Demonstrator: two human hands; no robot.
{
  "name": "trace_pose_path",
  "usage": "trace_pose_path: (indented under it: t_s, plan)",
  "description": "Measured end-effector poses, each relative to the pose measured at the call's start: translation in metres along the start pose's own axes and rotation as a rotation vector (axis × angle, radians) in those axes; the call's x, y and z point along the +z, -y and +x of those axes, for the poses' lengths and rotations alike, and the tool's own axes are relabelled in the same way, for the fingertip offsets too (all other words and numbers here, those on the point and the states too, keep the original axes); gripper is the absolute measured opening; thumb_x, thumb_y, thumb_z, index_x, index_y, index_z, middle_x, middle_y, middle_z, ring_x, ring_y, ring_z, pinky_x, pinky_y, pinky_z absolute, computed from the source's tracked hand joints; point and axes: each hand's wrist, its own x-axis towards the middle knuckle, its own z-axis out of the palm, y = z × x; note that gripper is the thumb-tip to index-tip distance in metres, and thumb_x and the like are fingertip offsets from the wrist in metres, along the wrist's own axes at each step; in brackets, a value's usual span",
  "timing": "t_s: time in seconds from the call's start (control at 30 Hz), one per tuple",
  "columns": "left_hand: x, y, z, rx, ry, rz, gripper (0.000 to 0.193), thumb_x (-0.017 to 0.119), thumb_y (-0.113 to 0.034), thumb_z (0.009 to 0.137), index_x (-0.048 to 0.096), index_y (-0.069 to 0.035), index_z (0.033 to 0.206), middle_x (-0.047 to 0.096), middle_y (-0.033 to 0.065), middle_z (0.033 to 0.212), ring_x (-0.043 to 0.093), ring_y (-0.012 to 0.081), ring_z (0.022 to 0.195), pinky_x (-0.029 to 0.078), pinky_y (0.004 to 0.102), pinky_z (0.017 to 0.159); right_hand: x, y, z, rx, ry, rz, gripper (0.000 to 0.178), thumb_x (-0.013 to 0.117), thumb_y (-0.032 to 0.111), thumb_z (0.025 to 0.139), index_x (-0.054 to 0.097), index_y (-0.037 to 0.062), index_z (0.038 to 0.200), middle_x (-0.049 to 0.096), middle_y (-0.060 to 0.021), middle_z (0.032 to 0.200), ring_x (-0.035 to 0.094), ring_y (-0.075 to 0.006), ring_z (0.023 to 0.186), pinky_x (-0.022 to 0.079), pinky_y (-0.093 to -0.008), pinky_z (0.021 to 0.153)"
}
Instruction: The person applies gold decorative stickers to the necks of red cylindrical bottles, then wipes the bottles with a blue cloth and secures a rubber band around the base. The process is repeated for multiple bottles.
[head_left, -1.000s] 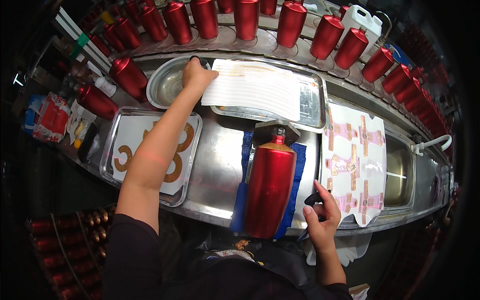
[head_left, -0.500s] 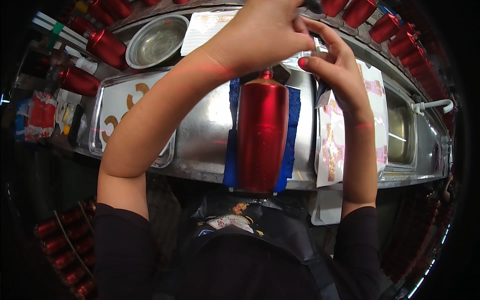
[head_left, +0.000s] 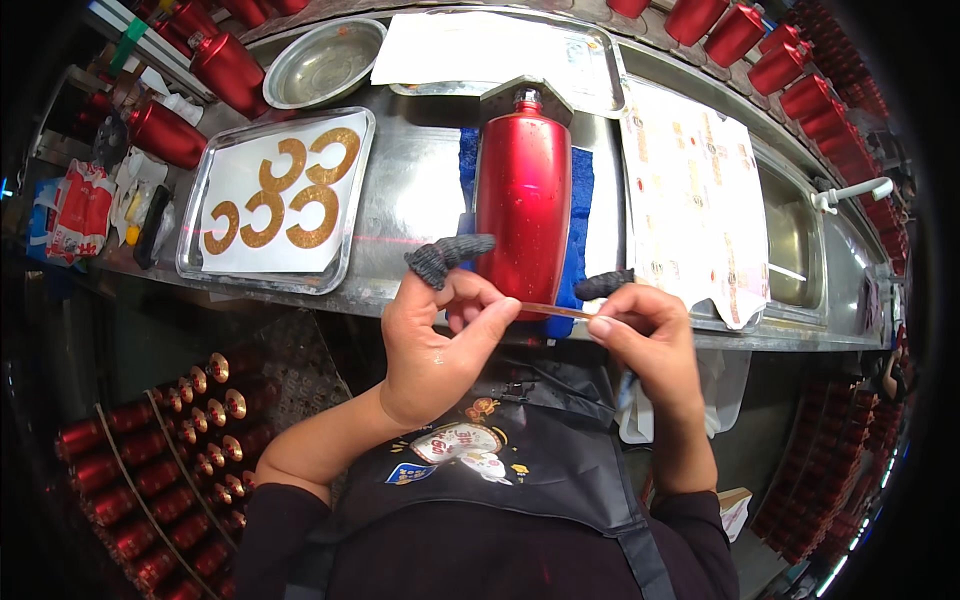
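Observation:
A thin brownish strip (head_left: 552, 311) is stretched between my two hands, close to me and over the lower end of a red bottle. My left hand (head_left: 440, 345) pinches its left end between thumb and fingers. At the right end my right hand (head_left: 650, 335) pinches it the same way. Each hand has a dark grey knitted cover on one raised finger. The glossy red bottle (head_left: 525, 200) lies with its neck away from me, in a dark holder (head_left: 555, 97), over blue cloth (head_left: 583, 190). Water drops show on its surface.
To the left, a metal tray (head_left: 362, 190) holds several gold C-shaped pieces (head_left: 313, 215) on white paper. A metal bowl (head_left: 325, 65) stands behind it. On the right lies a patterned decal sheet (head_left: 690, 200) beside a sink (head_left: 800, 255). Red bottles (head_left: 735, 35) line the far edge.
Both hands have come down from beyond the bottle's neck toward me, with the strip now visible between them. The bottle's neck and the tray's gold pieces are uncovered.

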Motion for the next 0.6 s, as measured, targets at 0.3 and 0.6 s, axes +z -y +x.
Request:
trace_pose_path:
  t_s: [0.3,0.6]
  plan:
    - [-0.013,0.035,-0.012,-0.064,-0.034,-0.008,0.034,0.073,-0.001,0.086,0.055,0.001,0.115,0.067,0.0028,0.088,0.052,0.004,0.069,0.042,0.0205,0.062,0.018,-0.031,0.008,-0.061,-0.057,-0.089,0.01,0.073,0.01,0.089,0.066,0.0033,0.086,0.056,0.006,0.065,0.046,0.0009,0.054,0.03,-0.0178,0.05]
    - [-0.017,0.051,0.002,0.205,0.208,0.311,0.089,0.078,-0.002,0.078,0.031,0.003,0.154,0.049,0.024,0.151,0.048,0.0328,0.142,0.038,0.0397,0.115,0.016,-0.04,0.009,-0.05,-0.085,-0.058,0.011,0.071,0.011,0.089,0.064,0.0038,0.085,0.058,0.0043,0.066,0.047,-0.0005,0.052,0.034,-0.0184,0.048]
